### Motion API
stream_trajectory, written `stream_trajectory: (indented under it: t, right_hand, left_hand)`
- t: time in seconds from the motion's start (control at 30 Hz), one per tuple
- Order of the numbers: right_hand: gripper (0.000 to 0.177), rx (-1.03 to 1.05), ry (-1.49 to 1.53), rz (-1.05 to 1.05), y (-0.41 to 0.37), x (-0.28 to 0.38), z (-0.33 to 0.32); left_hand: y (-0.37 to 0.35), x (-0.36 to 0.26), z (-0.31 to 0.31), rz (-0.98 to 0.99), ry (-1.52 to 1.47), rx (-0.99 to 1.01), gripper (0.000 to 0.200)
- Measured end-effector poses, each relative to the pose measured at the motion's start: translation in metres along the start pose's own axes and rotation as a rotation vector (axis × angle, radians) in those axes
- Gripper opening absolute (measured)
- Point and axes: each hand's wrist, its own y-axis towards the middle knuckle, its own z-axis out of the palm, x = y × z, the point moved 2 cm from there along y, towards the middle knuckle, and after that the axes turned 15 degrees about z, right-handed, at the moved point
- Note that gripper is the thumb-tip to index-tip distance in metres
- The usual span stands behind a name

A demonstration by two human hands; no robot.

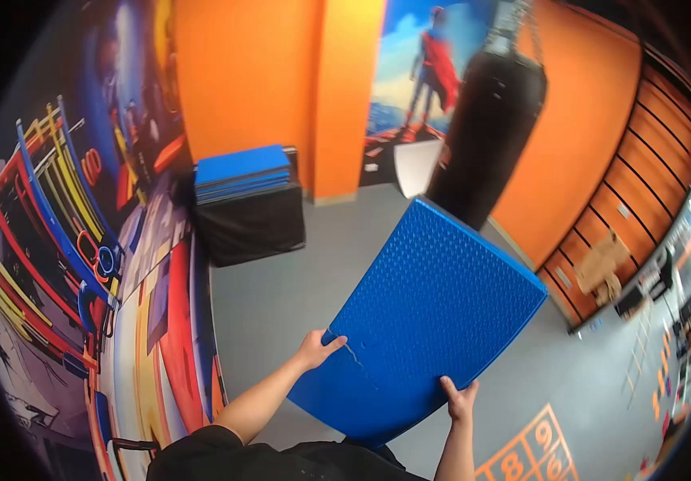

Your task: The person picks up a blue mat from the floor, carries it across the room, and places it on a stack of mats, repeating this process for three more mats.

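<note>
A large blue textured mat (441, 297) is held out in front of my body, tilted, with a crack or tear near its left edge. My left hand (321, 349) grips that left edge, thumb on the upper face. On the lower right edge my right hand (459, 398) is closed, its thumb also on top. The fingers under the mat are hidden. Farther off, more blue mats (241, 167) lie stacked on a black box-like block (251, 224) by the orange wall.
A black punching bag (490, 128) hangs just beyond the mat. A painted mural wall (153, 305) runs along the left. Wall bars (642, 184) and cardboard (602, 264) are at the right. Orange numbered squares (530, 449) mark the grey floor (265, 297).
</note>
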Motion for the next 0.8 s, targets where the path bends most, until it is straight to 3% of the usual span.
stream_trajectory:
  t: [0.17,0.33,0.53,0.63,0.8]
  right_hand:
    - [0.048,0.253,-0.076,0.068,0.150,-0.013,0.100]
    - [0.058,0.485,-0.055,0.260,0.285,-0.021,0.229]
    - [0.059,0.675,-0.056,0.276,0.390,-0.050,0.368]
    - [0.058,0.720,-0.102,0.221,0.431,-0.053,0.437]
    - [0.063,0.652,-0.127,0.036,0.497,-0.036,0.543]
  left_hand:
    - [0.067,0.021,-0.068,0.002,-0.076,-0.324,0.046]
    - [0.116,0.053,-0.148,0.087,0.033,-0.697,0.044]
    - [0.158,0.085,-0.210,-0.055,0.335,-0.865,0.052]
    - [0.193,0.131,-0.258,-0.015,0.271,-0.948,0.053]
    - [0.287,0.163,-0.353,-0.009,0.356,-1.002,0.058]
